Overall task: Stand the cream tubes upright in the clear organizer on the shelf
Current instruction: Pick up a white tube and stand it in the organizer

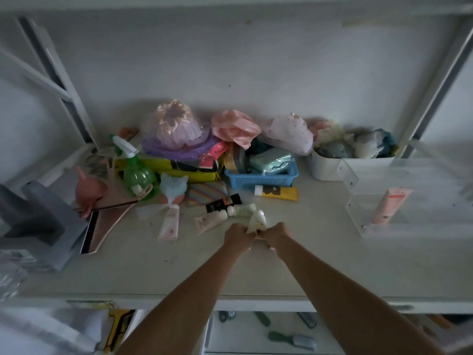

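My left hand [239, 237] and my right hand [277, 235] meet at the middle of the shelf, both gripping the crimped end of a cream-white tube [257, 221] with its cap pointing away. Just beyond lie a pale green tube [243, 209], a pink tube [210, 219], a black tube [222, 203] and a yellow tube [277, 193]. A light pink tube [169, 224] lies to the left. The clear organizer [358, 185] stands at the right with one pink tube [390, 206] leaning upright inside.
A blue basket [261, 179], a white bin [330, 170] of cloth items, a green spray bottle [137, 172] and piled hair caps crowd the back. A grey stand [43, 221] and a rose-gold board [110, 221] sit at the left. Combs lie on the lower shelf [256, 336].
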